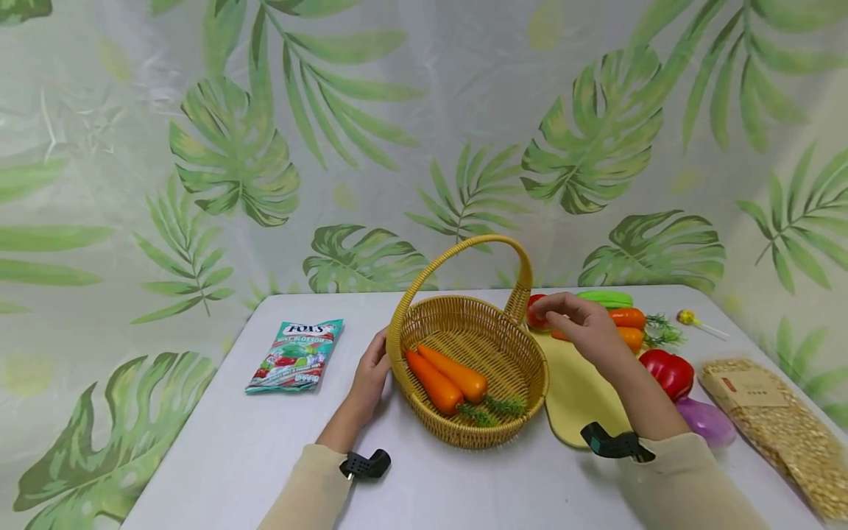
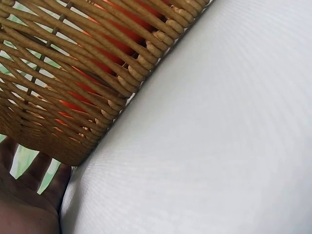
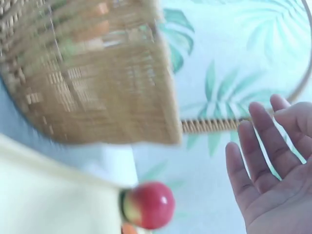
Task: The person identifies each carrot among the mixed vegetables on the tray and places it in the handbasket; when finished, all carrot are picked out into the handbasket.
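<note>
Presently | wicker basket (image 1: 464,436), two carrots (image 1: 434,384) inside | left hand (image 1: 369,374): fingers apart, seemingly touching its left side | right hand (image 1: 588,329): fingers loosely parted, just off its right side

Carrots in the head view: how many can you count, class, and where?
4: two carrots lie in the basket; two more carrots lie beside the right hand, which partly hides them and may cover others.

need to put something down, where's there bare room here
The white table is bare in front of the basket, and between the basket and the snack bag, except where the left grip sits. Inside the basket, there's room behind its two carrots. The right side is crowded: yellow board, red pepper, eggplant and grain bag lie close together.
</note>
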Available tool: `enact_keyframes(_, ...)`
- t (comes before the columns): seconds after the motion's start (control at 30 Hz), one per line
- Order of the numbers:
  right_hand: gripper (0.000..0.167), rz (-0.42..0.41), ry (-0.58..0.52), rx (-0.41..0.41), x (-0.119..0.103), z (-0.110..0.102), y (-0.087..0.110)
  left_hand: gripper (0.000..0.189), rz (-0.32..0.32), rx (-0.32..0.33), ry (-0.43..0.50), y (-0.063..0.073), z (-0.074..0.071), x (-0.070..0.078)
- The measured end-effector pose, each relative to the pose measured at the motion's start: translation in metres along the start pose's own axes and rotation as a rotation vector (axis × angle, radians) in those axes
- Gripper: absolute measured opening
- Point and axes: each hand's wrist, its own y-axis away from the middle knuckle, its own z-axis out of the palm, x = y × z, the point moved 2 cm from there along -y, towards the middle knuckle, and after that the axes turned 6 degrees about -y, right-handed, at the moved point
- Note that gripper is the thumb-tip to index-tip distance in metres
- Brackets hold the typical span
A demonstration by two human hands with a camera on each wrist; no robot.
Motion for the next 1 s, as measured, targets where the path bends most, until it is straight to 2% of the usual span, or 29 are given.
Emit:
enact_keyframes(0.2,0.036,0.003,0.031,0.019,0.007,-0.032,-0.002,0.041,-0.006,0.002,0.009,0.001,0.0,-0.001)
enact_keyframes(0.37,0.037,0.066,0.213,0.044,0.008,-0.056,-0.003,0.041,-0.005,0.003,0.01,0.0,0.0,-0.001)
enact_keyframes(0.5,0.041,0.131,0.325,0.011,0.011,-0.075,-0.006,0.041,-0.001,0.004,0.008,0.0,-0.001,-0.001)
enact_keyframes(0.77,0.046,0.171,0.358,-0.064,0.027,-0.102,-0.012,0.044,0.01,0.003,0.003,0.0,-0.001,0.001)
enact_keyframes(1.0,0.044,0.224,0.48,-0.118,0.038,-0.117,-0.011,0.043,0.012,0.001,-0.005,-0.001,0.0,0.001)
